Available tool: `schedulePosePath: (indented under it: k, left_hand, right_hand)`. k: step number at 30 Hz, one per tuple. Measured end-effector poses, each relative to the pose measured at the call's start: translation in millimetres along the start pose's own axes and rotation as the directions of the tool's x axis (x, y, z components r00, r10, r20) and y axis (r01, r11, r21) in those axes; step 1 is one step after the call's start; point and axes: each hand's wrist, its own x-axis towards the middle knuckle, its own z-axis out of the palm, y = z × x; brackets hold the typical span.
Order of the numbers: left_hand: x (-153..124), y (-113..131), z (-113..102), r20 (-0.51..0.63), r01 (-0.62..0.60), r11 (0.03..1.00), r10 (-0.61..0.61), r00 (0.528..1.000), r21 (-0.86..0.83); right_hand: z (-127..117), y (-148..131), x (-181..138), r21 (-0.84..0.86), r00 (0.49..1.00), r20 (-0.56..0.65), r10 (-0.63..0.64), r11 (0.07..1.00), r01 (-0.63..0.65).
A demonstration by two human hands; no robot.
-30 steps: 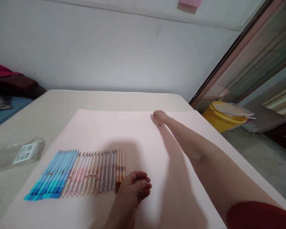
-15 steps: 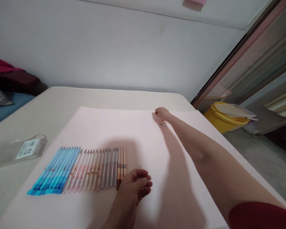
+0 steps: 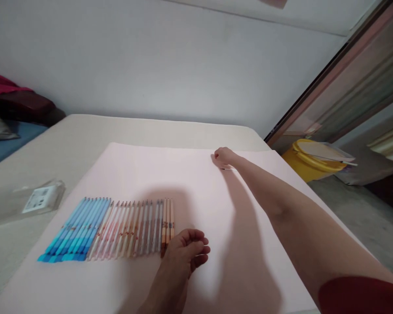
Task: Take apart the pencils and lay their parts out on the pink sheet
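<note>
A row of pencils [image 3: 108,229] lies side by side on a pale pink sheet [image 3: 144,174]: blue ones at the left, pinkish and grey ones in the middle, orange ones at the right. My left hand [image 3: 186,250] rests on the sheet at the right end of the row, fingers loosely bent and holding nothing, its fingertips beside the orange pencils. My right arm reaches far across to the sheet's back edge. There my right hand [image 3: 224,155] is closed over a thin pale pencil [image 3: 228,168] that pokes out beneath it.
The sheet covers a beige mattress [image 3: 85,131] against a grey wall. A clear plastic packet with a white label [image 3: 36,199] lies left of the sheet. A yellow bucket with a lid [image 3: 306,163] stands on the floor at the right. Dark red bedding [image 3: 19,102] is at the far left.
My right hand has closed at the sheet's far edge, and a thin pencil now shows under it. My left hand has stayed by the row.
</note>
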Motion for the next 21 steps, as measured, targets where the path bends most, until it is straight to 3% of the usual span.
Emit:
schedulePosePath:
  k: [7,15,21]
  left_hand:
    - [0,-1,-2,0.021,-0.008,1.000,0.007,1.000,0.014]
    - [1,-1,-2,0.027,-0.002,1.000,0.001,1.000,0.011]
    - [1,0,-3,0.033,0.003,1.000,-0.003,0.999,0.013]
  right_hand:
    - [-4,26,-23,-0.001,0.996,0.001,-0.087,0.996,0.087]
    - [7,23,-31,-0.052,0.987,-0.061,-0.147,0.988,0.144]
    - [10,21,-29,-0.125,0.986,-0.040,-0.165,0.979,0.159]
